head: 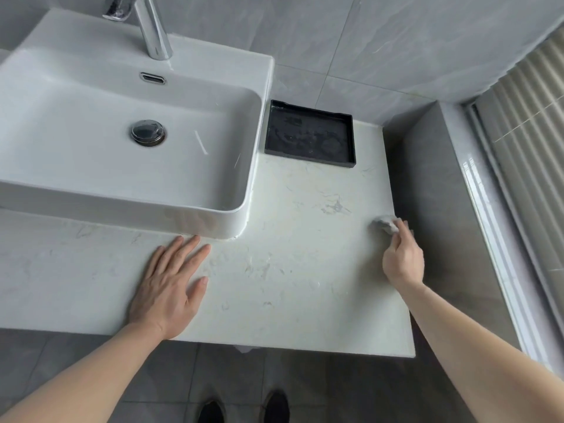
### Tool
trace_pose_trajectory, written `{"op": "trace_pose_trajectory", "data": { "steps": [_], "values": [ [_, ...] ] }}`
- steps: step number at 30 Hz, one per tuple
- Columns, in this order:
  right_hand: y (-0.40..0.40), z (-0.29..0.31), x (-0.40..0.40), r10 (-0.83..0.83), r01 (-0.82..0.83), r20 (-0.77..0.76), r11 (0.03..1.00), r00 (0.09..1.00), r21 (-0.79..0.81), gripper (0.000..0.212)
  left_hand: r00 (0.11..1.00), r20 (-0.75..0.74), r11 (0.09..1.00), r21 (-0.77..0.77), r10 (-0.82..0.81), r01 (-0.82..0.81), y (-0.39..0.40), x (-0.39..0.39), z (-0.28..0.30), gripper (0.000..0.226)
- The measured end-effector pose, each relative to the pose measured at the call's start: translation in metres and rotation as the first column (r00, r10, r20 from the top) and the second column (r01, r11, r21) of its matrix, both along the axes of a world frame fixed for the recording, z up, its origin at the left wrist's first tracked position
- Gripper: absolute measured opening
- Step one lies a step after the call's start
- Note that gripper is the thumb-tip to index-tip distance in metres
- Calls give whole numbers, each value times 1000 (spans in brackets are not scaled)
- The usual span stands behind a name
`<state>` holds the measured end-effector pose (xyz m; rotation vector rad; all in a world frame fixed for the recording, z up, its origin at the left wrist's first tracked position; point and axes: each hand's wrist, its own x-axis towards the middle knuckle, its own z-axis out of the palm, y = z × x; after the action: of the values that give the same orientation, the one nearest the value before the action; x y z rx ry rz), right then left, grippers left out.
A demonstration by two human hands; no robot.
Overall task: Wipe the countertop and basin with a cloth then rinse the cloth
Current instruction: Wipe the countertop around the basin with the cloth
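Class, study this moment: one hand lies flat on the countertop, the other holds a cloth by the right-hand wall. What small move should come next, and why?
Probably draw the cloth leftward across the countertop, away from the grey side wall. The right hand grips it at the counter's far right edge, faint marks show on the stone toward the middle, and the left hand rests flat there, apparently as support.

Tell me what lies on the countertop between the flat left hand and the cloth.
Bare countertop between left hand and cloth, per the head view.

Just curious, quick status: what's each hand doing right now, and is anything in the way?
Left hand flat on countertop. Right hand fingers grip cloth by the side wall. Black tray sits beyond.
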<state>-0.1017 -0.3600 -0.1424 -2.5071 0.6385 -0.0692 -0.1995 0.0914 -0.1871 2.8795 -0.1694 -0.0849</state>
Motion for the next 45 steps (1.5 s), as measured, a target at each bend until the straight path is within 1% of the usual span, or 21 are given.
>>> {"op": "trace_pose_trajectory", "data": {
  "steps": [1, 2, 4, 5, 7, 9, 11, 13, 16, 20, 23, 26, 28, 30, 31, 32, 35, 37, 39, 41, 45],
  "values": [
    [8, 9, -3, -18, 18, 50, 1000, 999, 4, 44, 1000, 0, 1000, -3, -1, 1, 0, 0, 0, 64],
    [23, 17, -6, 17, -18, 129, 1000, 992, 5, 44, 1000, 1, 1000, -2, 1, -1, -1, 0, 1, 64],
    [60, 15, -7, 199, -205, 254, 979, 947, -3, 46, 1000, 0, 1000, 1, 4, -4, 0, 0, 1, 64],
    [79, 6, -6, 301, -307, 259, 951, 918, -16, 44, 1000, 0, 1000, 2, 2, -2, 0, 0, 2, 64],
    [123, -15, -7, 453, -456, 150, 890, 879, -17, 43, 1000, 6, 1000, 6, -1, 1, 0, -1, 1, 64],
    [171, -30, -9, 578, -576, 44, 816, 815, -49, 46, 1000, 12, 1000, 3, -1, 1, 0, -1, 1, 64],
    [207, -38, -14, 636, -638, -51, 764, 770, -98, 56, 1000, 19, 1000, -5, -2, 2, 0, 0, 0, 64],
    [217, -42, -15, 631, -638, -92, 761, 770, -120, 63, 1000, 22, 1000, -5, -5, 5, 0, 0, 0, 64],
    [197, -45, -16, 647, -650, -75, 744, 759, -153, 62, 1000, 16, 1000, -10, -2, 2, 1, 0, -2, 64],
    [139, -43, -20, 558, -561, -69, 810, 827, -172, 59, 1000, 10, 1000, -8, 4, -4, 1, 0, -3, 64],
    [73, -38, -27, 410, -422, -102, 891, 906, -168, 58, 1000, 9, 1000, -9, 3, -3, 1, 0, -3, 64],
    [9, -27, -35, 230, -240, -101, 966, 968, -96, 54, 1000, 13, 1000, -15, 6, -6, 1, -1, -2, 65],
    [-5, -13, -38, 113, -115, -85, 993, 990, -19, 50, 1000, 10, 1000, -12, 3, -3, 0, 0, -1, 65],
    [13, 0, -37, 50, -50, -49, 999, 998, 12, 47, 1000, 9, 1000, -9, 5, -5, 0, 0, 0, 65],
    [32, 6, -36, 65, -64, -16, 998, 998, 26, 46, 1000, 8, 1000, -5, 4, -4, 0, 0, -1, 65],
    [53, 11, -35, 118, -119, 29, 992, 993, 34, 44, 1000, 7, 1000, -3, 3, -3, 0, 0, -1, 65],
    [124, 3, -40, 382, -393, 144, 918, 913, 54, 42, 1000, 6, 1000, 1, 2, -2, 0, 0, -1, 65],
    [169, -14, -46, 549, -554, 97, 832, 830, 37, 43, 1000, 11, 1000, 1, 1, -1, 0, 0, 0, 65],
    [204, -32, -53, 662, -662, 12, 750, 749, -22, 47, 1000, 18, 1000, -6, 1, -1, -1, 1, 0, 65],
    [219, -42, -57, 712, -711, -32, 697, 702, -96, 50, 1000, 22, 1000, -8, 0, 0, -1, 0, 0, 65],
    [195, -44, -56, 721, -718, -42, 682, 692, -141, 55, 1000, 24, 1000, -11, 2, -1, 0, 0, -1, 65]
  ]
}}
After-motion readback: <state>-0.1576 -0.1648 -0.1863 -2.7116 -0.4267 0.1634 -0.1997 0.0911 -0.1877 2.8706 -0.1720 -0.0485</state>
